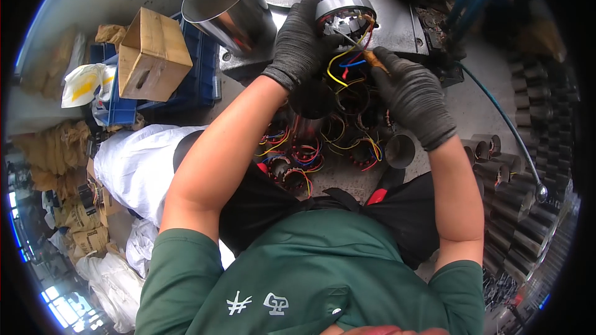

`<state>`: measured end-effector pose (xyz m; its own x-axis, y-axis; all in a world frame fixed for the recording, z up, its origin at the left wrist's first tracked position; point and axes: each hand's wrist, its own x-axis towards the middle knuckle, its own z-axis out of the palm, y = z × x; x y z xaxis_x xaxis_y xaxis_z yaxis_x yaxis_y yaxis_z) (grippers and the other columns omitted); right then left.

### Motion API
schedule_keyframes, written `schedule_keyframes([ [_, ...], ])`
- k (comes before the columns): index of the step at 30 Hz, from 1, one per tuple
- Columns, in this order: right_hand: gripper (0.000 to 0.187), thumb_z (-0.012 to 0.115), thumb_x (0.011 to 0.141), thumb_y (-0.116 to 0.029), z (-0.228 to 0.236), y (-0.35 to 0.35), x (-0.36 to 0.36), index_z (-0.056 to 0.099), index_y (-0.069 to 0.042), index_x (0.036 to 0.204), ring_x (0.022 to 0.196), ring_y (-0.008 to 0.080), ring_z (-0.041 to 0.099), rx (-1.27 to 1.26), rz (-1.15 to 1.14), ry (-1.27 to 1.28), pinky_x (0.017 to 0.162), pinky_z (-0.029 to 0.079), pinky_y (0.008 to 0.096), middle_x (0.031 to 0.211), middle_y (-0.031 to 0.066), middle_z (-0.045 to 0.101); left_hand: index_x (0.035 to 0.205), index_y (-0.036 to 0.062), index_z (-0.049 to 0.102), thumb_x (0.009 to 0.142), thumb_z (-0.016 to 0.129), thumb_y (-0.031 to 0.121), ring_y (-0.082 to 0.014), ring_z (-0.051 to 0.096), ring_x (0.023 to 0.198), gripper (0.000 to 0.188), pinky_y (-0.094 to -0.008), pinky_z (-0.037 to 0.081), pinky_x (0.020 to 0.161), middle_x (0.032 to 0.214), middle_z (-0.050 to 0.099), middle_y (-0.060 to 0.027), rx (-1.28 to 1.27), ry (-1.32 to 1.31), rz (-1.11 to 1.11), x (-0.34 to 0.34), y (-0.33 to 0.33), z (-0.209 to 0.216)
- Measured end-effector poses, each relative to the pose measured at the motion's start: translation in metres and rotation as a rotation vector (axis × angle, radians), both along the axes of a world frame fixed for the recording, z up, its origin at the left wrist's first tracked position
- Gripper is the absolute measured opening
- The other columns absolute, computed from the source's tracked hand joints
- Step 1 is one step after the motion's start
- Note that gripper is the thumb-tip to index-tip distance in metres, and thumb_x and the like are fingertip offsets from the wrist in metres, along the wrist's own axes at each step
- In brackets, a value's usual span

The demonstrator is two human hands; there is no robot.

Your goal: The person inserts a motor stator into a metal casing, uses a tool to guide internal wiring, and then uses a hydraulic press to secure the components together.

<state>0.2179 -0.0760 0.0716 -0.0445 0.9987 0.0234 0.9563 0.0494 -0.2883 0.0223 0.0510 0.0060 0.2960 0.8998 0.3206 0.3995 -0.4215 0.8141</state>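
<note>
In a dark grey knit glove, my left hand is closed round the side of a motor stator with a bright metal ring. Yellow, red, blue and purple wires hang from the stator toward me. My right hand, gloved alike, grips the orange-brown handle of a screwdriver. The tool's thin shaft points up and left to the stator's inner face; I cannot tell whether its tip touches. Both hands are raised at the near edge of a metal machine table.
An open steel cylinder stands left of my left hand. Several wired stators lie on the floor below. A cardboard box rests on blue crates at left. At right are a blue-green hose and stacked metal tubes.
</note>
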Motion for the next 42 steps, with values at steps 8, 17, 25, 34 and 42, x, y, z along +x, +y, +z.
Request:
schedule_keyframes([
  [8,0.039,0.056,0.103,-0.032,0.008,-0.004,0.002,0.065,-0.013,0.135,0.089,0.0385,0.073,-0.092,-0.001,0.011,0.082,0.058,0.0503,0.095,0.0203,0.075,0.143,0.0044,0.047,0.07,0.093,0.003,-0.0251,0.068,0.115,0.086,-0.0383,0.06,0.099,0.127,0.066,-0.0165,-0.064,-0.115,-0.051,-0.001,-0.003,-0.002],
  [17,0.042,0.059,0.101,-0.036,0.004,-0.001,0.004,0.065,-0.015,0.136,0.091,0.0406,0.073,-0.061,0.019,0.077,0.083,0.058,0.0513,0.098,0.023,0.075,0.143,0.003,0.047,0.072,0.092,0.007,-0.0262,0.069,0.114,0.084,-0.0387,0.06,0.098,0.127,0.066,-0.0176,-0.04,-0.034,-0.032,-0.004,-0.007,0.003],
  [25,0.042,0.059,0.101,-0.034,-0.005,0.005,0.01,0.064,-0.015,0.137,0.094,0.0398,0.073,-0.042,0.043,0.174,0.085,0.058,0.0505,0.101,0.0227,0.074,0.144,0.0031,0.046,0.072,0.094,0.01,-0.027,0.069,0.114,0.087,-0.0391,0.06,0.098,0.127,0.066,-0.0181,-0.062,-0.006,-0.036,-0.003,-0.009,0.012],
  [34,0.043,0.058,0.102,-0.036,0.01,0.001,0.004,0.064,-0.014,0.139,0.093,0.0399,0.073,-0.108,-0.006,0.102,0.085,0.058,0.0494,0.101,0.0208,0.075,0.145,0.0021,0.044,0.073,0.093,0.009,-0.0272,0.068,0.116,0.088,-0.0394,0.06,0.099,0.128,0.065,-0.0189,0.001,-0.004,-0.051,-0.005,-0.003,0.0],
  [42,0.045,0.06,0.103,-0.038,0.0,-0.005,0.023,0.065,-0.012,0.139,0.099,0.0382,0.073,-0.108,0.027,0.306,0.089,0.059,0.0469,0.107,0.0248,0.074,0.143,0.0058,0.049,0.075,0.092,0.01,-0.0295,0.069,0.115,0.081,-0.0401,0.059,0.098,0.128,0.064,-0.02,-0.023,-0.038,-0.057,-0.003,-0.003,-0.003],
])
